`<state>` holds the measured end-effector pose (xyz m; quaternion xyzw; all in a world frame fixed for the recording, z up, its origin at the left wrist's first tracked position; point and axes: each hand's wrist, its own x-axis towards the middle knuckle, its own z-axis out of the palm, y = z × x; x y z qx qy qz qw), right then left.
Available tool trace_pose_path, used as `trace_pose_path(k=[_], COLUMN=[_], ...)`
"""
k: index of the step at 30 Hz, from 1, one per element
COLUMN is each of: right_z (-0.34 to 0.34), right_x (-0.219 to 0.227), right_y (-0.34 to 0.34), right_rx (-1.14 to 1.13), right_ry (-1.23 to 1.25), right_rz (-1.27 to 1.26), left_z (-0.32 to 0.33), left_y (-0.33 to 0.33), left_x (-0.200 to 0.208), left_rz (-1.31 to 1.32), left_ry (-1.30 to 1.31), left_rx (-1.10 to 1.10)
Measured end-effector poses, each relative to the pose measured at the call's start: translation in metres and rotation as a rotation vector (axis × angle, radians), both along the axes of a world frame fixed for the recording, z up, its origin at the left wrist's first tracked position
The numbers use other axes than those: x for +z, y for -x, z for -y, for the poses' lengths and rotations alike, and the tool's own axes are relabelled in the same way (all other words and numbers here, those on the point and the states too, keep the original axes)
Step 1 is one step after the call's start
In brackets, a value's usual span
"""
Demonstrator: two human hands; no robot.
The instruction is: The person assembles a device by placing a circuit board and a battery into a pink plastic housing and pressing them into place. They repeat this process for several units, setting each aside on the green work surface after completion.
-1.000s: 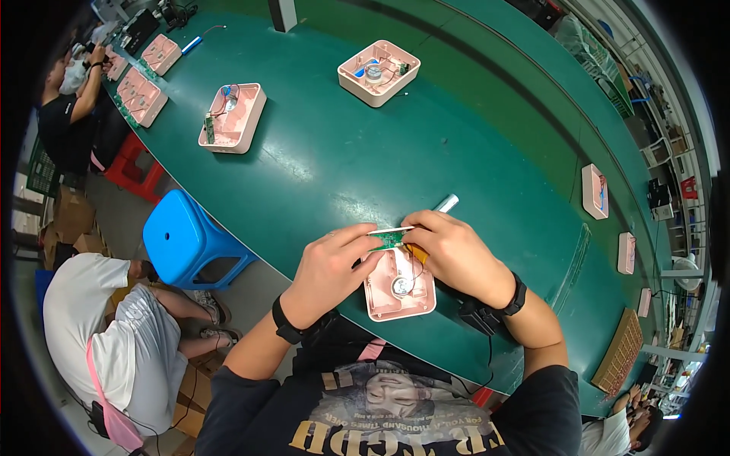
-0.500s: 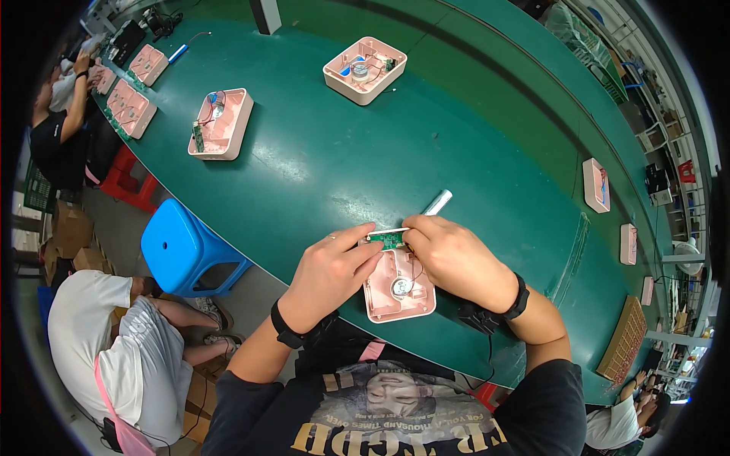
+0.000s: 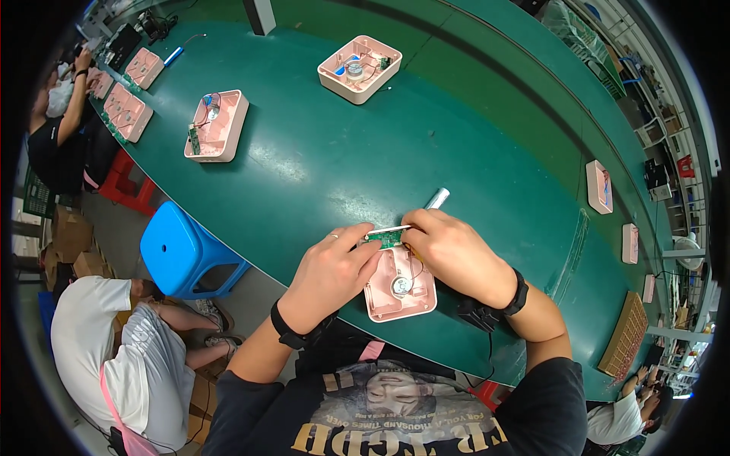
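Observation:
My left hand pinches the left end of a small green circuit board between thumb and fingers. At the board's right end, the fingers of my right hand are closed on it. A thin white strip runs along its far edge. Just below the board lies an open pink plastic housing, with a round silver part and thin wires inside. The housing's far edge is partly covered by my fingers. A silver cylinder sticks out beyond my right hand; its near end is hidden.
Further open pink housings with wires stand on the green table, at the far side, left and right. A black device with a cable sits by my right wrist. A blue stool and a seated person are at left.
The view has shifted slightly. Both hands keep hold of the circuit board above the housing, with barely any movement of the fingers.

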<state>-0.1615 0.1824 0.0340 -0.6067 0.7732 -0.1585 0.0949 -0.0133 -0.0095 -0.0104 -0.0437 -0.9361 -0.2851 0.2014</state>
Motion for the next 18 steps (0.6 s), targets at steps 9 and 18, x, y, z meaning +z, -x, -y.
trace_pose_path(k=[9,18], right_z=[0.001,0.000], right_x=[-0.005,-0.005], right_y=[0.005,0.010], right_rx=[-0.040,-0.044], right_ry=[0.109,0.076], right_rz=[0.068,0.088], left_z=[0.002,0.001], left_y=[0.004,0.007], left_x=[0.001,-0.001], left_rz=[0.036,0.059], left_ry=[-0.020,-0.062], left_rx=[-0.028,-0.040])
